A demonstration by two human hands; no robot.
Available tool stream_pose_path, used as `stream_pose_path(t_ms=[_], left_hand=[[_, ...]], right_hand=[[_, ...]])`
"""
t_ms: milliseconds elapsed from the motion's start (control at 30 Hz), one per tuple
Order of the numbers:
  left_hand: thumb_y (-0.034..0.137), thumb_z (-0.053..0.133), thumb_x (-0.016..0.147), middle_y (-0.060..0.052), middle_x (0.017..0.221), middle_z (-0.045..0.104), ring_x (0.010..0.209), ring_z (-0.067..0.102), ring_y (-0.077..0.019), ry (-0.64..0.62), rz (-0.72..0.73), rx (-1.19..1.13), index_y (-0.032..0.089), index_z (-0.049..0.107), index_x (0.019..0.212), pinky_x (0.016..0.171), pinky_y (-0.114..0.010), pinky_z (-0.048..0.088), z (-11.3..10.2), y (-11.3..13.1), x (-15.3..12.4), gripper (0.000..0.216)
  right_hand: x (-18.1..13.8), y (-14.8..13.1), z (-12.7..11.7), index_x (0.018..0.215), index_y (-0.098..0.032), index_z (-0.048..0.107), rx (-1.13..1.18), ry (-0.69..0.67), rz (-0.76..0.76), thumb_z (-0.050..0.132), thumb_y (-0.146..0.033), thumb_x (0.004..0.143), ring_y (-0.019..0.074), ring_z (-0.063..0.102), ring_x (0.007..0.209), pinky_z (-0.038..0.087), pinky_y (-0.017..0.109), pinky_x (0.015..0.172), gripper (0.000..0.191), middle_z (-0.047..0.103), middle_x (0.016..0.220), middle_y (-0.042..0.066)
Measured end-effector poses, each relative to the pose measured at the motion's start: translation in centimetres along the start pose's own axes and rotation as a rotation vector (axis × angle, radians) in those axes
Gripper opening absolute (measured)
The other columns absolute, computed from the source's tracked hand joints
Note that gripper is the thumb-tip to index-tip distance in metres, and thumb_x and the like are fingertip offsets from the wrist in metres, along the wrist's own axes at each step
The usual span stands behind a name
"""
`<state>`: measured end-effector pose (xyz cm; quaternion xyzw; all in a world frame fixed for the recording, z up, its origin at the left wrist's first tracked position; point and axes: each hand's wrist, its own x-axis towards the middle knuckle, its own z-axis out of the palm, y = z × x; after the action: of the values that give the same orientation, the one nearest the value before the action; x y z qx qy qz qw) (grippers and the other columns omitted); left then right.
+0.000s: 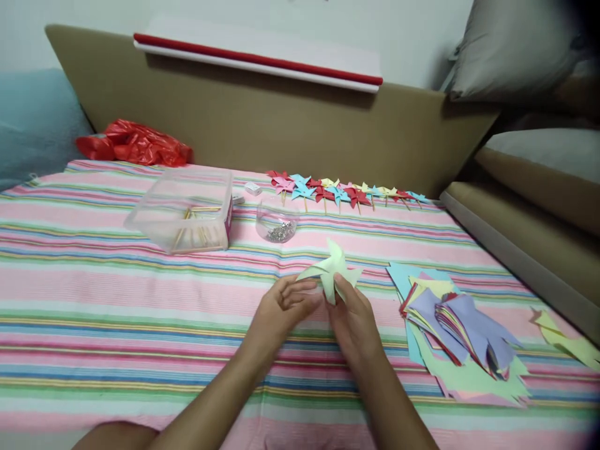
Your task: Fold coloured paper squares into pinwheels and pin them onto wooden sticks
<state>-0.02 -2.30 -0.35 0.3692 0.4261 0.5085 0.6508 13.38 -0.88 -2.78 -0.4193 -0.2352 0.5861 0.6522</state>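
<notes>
A pale green paper pinwheel (335, 270) with curved points is held up above the striped cloth. My right hand (352, 311) is closed on it, the thumb pressed on its centre and the fingers behind it. Beside its left point is my left hand (285, 303), fingers loosely curled and apart from the thumb. Whether the left fingertips touch the paper is hard to tell. Beyond both hands stands a round clear tub (277, 220) with small metal pins in it.
A clear plastic box (201, 234) with thin sticks lies at the left. Finished pinwheels (323, 192) on sticks line the back. Cut paper pieces (462, 325) are stacked at the right, near a yellow paper scrap (562, 337). A red plastic bag (135, 144) lies at the far left.
</notes>
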Motion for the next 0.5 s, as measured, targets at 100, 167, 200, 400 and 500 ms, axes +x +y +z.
stream_pose_path(t_ms=[100,167,200,400,500], left_hand=[[0.032,0.090,0.067,-0.007,0.104,0.074,0.094,0.067,-0.0192,0.044,0.027,-0.004,0.021,0.071,0.109,0.085,-0.029,0.052,1.3,-1.8,-0.4,0.047],[0.033,0.088,0.070,-0.003,0.093,0.072,0.088,0.065,-0.0176,0.055,0.055,-0.021,0.021,0.072,0.106,0.080,-0.027,0.051,2.2,-2.5,-0.6,0.042],[0.035,0.087,0.072,-0.002,0.089,0.071,0.085,0.064,-0.0167,0.055,0.065,-0.033,0.021,0.072,0.103,0.078,-0.026,0.050,2.6,-2.7,-0.7,0.037],[0.042,0.081,0.078,0.003,0.071,0.060,0.069,0.054,-0.0121,0.180,0.076,-0.119,0.018,0.067,0.075,0.066,-0.023,0.045,3.4,-3.4,-1.2,0.029],[0.049,0.083,0.074,0.004,0.065,0.053,0.062,0.048,-0.0106,0.220,0.056,-0.168,0.017,0.063,0.069,0.060,-0.022,0.041,2.9,-3.6,-1.0,0.037]], right_hand=[[-0.8,0.9,0.0,0.095,-0.019,0.074,0.052,-0.013,0.097,0.076,-0.046,0.080,0.0239,0.072,0.095,0.059,0.039,0.084,0.030,0.077,0.097,0.005],[-1.5,1.0,0.2,0.098,-0.019,0.073,0.071,-0.015,0.138,0.074,-0.045,0.081,0.0250,0.072,0.098,0.060,0.040,0.084,0.032,0.076,0.100,0.006],[-1.9,1.1,0.4,0.097,-0.019,0.073,0.087,0.000,0.147,0.076,-0.044,0.080,0.0247,0.072,0.097,0.060,0.039,0.083,0.031,0.076,0.098,0.005],[-3.5,1.8,1.0,0.090,-0.019,0.074,0.062,0.085,0.039,0.085,-0.039,0.072,0.0222,0.072,0.089,0.058,0.037,0.084,0.029,0.077,0.091,0.003],[-3.8,1.9,1.2,0.097,-0.019,0.073,-0.030,0.083,0.010,0.082,-0.042,0.074,0.0244,0.072,0.095,0.058,0.038,0.085,0.034,0.078,0.102,0.006]])
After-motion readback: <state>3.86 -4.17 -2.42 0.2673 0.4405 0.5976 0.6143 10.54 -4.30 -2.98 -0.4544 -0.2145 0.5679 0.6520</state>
